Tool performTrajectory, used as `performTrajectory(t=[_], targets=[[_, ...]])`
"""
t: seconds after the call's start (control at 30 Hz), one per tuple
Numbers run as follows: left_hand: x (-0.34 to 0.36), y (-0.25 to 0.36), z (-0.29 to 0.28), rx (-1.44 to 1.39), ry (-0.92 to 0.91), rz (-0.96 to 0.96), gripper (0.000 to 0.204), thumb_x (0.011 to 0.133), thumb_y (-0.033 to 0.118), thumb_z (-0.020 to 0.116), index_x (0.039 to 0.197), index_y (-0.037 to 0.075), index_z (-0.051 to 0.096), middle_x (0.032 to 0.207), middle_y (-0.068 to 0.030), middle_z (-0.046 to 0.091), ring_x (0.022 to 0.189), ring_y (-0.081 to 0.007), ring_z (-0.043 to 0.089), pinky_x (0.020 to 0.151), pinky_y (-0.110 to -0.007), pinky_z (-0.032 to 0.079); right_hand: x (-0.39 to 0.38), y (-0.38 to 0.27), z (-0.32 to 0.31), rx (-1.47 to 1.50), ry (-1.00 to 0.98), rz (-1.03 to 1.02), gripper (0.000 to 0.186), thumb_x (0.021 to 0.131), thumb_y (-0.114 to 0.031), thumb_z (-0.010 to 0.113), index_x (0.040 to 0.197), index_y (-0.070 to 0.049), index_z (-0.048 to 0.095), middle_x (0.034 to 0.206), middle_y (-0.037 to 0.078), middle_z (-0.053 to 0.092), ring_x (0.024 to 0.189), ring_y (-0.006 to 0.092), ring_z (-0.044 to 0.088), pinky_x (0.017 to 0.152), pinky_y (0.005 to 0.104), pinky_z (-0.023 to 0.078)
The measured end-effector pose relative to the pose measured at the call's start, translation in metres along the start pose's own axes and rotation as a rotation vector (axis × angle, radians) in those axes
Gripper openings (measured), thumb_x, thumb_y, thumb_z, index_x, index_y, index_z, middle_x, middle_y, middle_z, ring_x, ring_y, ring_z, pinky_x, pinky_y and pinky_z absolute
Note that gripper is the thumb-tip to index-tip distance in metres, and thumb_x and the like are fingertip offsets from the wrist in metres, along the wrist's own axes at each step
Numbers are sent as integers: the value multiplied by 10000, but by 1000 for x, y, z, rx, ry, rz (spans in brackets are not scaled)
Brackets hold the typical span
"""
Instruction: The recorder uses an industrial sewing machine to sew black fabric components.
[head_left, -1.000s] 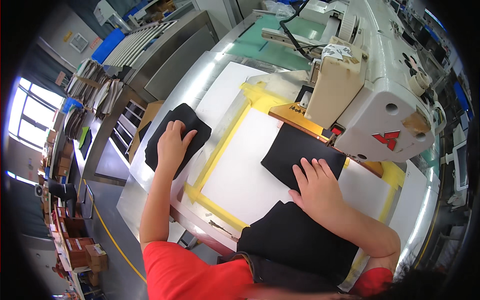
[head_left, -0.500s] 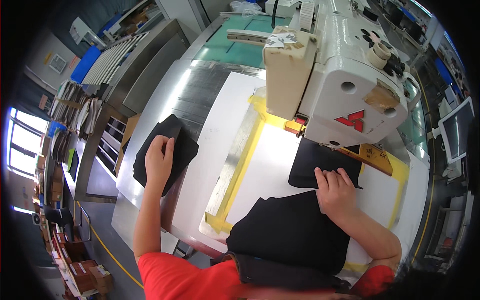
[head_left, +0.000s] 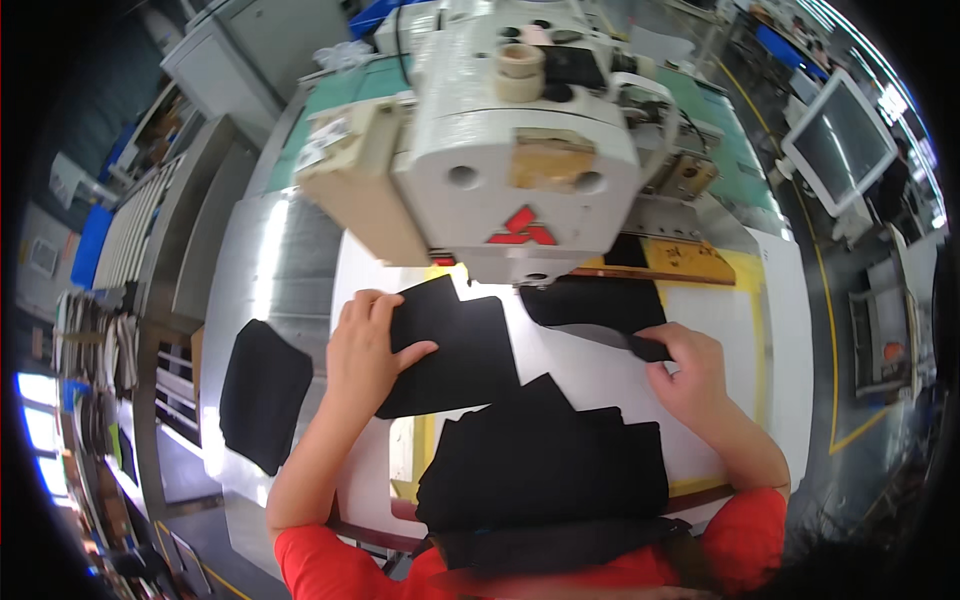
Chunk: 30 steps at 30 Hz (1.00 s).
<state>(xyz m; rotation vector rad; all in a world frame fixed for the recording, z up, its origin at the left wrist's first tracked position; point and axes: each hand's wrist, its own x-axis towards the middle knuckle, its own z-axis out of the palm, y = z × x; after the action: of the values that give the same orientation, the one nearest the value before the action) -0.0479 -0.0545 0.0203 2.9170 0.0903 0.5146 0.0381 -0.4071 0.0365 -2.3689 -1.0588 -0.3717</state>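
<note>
A flat black fabric piece [head_left: 460, 350] lies left of the sewing machine's head [head_left: 530, 180], its left edge gripped by my left hand [head_left: 368, 345], thumb on top. At the right, my right hand [head_left: 690, 375] pinches the near edge of another black fabric piece [head_left: 590, 303], which runs under the machine's head; this edge is lifted and folded back. Close to my body rests a black fabric pile [head_left: 545, 465]. A stack of black fabric pieces [head_left: 265, 395] sits apart at the left on the metal table [head_left: 255, 230].
A white board [head_left: 735, 390] with yellow tape lies beneath the fabric. A wood-coloured bar [head_left: 690, 262] stands beside the machine head on the right. Paper stacks [head_left: 95, 340] fill a shelf at the left, and a screen [head_left: 840, 145] stands at the far right.
My left hand has come from the left stack with a fabric piece, now beside the machine head. My right hand has lifted the near edge of the other piece. The view has turned right.
</note>
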Motion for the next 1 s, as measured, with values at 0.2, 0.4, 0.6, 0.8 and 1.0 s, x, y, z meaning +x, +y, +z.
performTrajectory(t=[0.2, 0.4, 0.6, 0.8, 1.0], targets=[[9, -16, 1, -150, -4, -15, 464, 682, 181, 831, 1044, 30, 582, 991, -123, 571, 945, -315, 565, 840, -406, 458, -66, 66, -112, -284, 305, 809, 177, 834, -116, 611, 966, -5, 651, 761, 165, 655, 687, 294, 659, 655, 321, 495], [32, -36, 16, -181, -85, 166, 415, 800, 179, 758, 1135, 51, 549, 906, -106, 506, 711, -244, 488, 685, -373, 437, -223, 128, -259, -1131, 724, 857, 294, 823, -216, 631, 1110, -165, 664, 1042, 95, 684, 941, 313, 653, 785, 392, 514], [55, -106, 63, -311, -352, 146, 278, 950, 231, 630, 1103, 29, 517, 854, -65, 566, 762, -183, 545, 741, -301, 453, -326, 120, -212, -982, 494, 1154, 322, 792, -117, 642, 1108, -168, 671, 1017, 109, 684, 932, 325, 644, 794, 415, 513], [53, 3, 9, -342, -587, 108, 338, 1026, 303, 473, 1197, 15, 517, 1182, -122, 581, 1126, -215, 547, 993, -348, 399, -433, 103, -112, -470, -186, 1576, 262, 777, -112, 599, 1003, -113, 732, 951, 132, 714, 909, 310, 678, 812, 411, 538], [34, -52, 55, -172, -228, 44, 429, 1031, 307, 457, 1356, 27, 460, 1319, -129, 514, 1221, -204, 493, 1076, -322, 355, -396, 129, -165, -754, 235, 1450, 197, 831, -259, 619, 908, -109, 719, 818, 77, 719, 785, 231, 694, 713, 343, 532]])
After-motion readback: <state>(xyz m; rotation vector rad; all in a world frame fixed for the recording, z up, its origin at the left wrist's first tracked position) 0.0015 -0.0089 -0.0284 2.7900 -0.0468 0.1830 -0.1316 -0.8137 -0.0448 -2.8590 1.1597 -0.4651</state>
